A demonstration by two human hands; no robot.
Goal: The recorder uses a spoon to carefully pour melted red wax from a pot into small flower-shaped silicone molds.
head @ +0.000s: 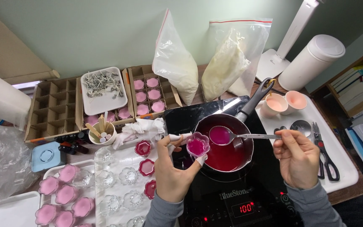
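My left hand [171, 168] holds a small flower-shaped glass cup [198, 145] filled with pink-red liquid, over the edge of a pot. My right hand [297, 157] grips a metal spoon [232, 135] by its handle; the bowl holds pink liquid just right of the cup. Below them a small saucepan [225, 152] of dark red liquid sits on a black induction hob [232, 197]. Three filled red flower cups [146, 167] stand on a white tray [118, 185] left of the hob, among empty clear ones.
Pink set flower candles [66, 195] fill a tray at lower left. Behind are cardboard divider boxes [53, 107], a dish of wicks [103, 86], a cup of wooden sticks [101, 132] and two bags of white flakes [177, 69]. Scissors [324, 153], two pink cups [284, 103] lie right.
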